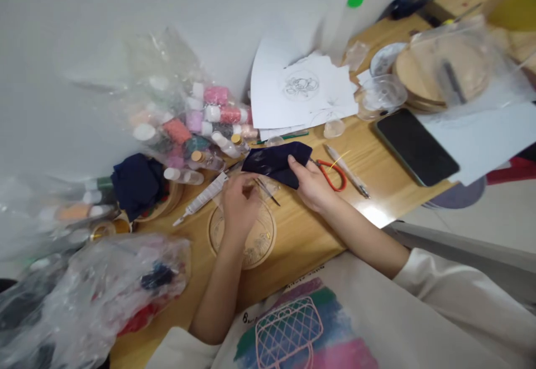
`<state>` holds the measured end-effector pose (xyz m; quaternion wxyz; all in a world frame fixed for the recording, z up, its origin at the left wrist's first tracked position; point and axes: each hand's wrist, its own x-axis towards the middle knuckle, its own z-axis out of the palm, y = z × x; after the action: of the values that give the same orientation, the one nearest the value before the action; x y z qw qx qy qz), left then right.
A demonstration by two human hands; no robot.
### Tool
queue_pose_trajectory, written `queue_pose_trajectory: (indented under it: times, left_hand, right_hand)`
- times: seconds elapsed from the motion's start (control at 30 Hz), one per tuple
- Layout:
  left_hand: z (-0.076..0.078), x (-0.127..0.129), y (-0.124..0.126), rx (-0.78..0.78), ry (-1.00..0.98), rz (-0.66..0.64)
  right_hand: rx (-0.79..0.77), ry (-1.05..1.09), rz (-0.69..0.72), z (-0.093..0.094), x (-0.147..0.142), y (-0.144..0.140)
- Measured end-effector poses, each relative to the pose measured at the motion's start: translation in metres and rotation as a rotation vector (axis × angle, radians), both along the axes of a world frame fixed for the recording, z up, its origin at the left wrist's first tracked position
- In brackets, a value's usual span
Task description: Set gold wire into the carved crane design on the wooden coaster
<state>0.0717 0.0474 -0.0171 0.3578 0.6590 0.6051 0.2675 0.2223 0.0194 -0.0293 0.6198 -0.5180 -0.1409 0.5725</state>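
Observation:
My right hand [312, 183] grips a dark navy sheet [270, 159], shiny in places, with the thumb on top near its right end. The fingers of my left hand [242, 199] are curled into a pinch at the sheet's lower left edge; what lies between them is hidden. Under my left wrist rests a round wooden disc [268, 235] with a line pattern and small gold bits. The dark tip of a pointed tool [273, 197] shows between my hands. Red-handled scissors [341, 182] lie just beyond my right hand, beside a white pen [349, 173].
A white tube [205, 199] lies left of my left hand. Bagged bottles of coloured beads [226, 114] crowd the wall, near folded navy cloth [136, 182]. Drawn-on paper [301, 87] stands behind. A phone [416, 145] and bagged wooden discs [439, 73] are right; a plastic bag [125, 279] is left.

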Motion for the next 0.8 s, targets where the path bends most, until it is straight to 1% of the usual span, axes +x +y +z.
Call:
queue_pose_trajectory:
  times: [0.07, 0.13, 0.27, 0.4, 0.5, 0.6, 0.7, 0.8]
  left_hand:
    - [0.000, 0.002, 0.000, -0.022, -0.036, 0.033]
    - [0.002, 0.005, 0.000, -0.031, -0.078, 0.039]
    - [0.005, 0.011, -0.001, -0.039, -0.158, 0.013]
    - [0.004, 0.014, -0.001, -0.054, -0.262, -0.003]
    - [0.007, 0.013, -0.004, -0.040, -0.316, 0.001]
    - [0.013, 0.009, -0.007, -0.015, -0.311, -0.003]
    - [0.018, 0.004, -0.011, -0.008, -0.252, -0.001]
    - [0.022, 0.000, -0.015, 0.007, -0.172, 0.007]
  right_hand:
    - [-0.027, 0.095, 0.012, 0.004, 0.004, 0.002]
    - [-0.059, 0.180, 0.043, 0.008, 0.008, 0.002]
    - [-0.106, 0.333, 0.131, 0.016, 0.017, 0.002]
    - [-0.103, 0.494, 0.197, 0.021, 0.021, 0.002]
    - [-0.104, 0.525, 0.234, 0.023, 0.023, 0.002]
    - [-0.142, 0.521, 0.264, 0.022, 0.023, 0.000]
    - [-0.150, 0.474, 0.336, 0.019, 0.023, -0.002]
    - [-0.097, 0.428, 0.437, 0.016, 0.020, -0.003]
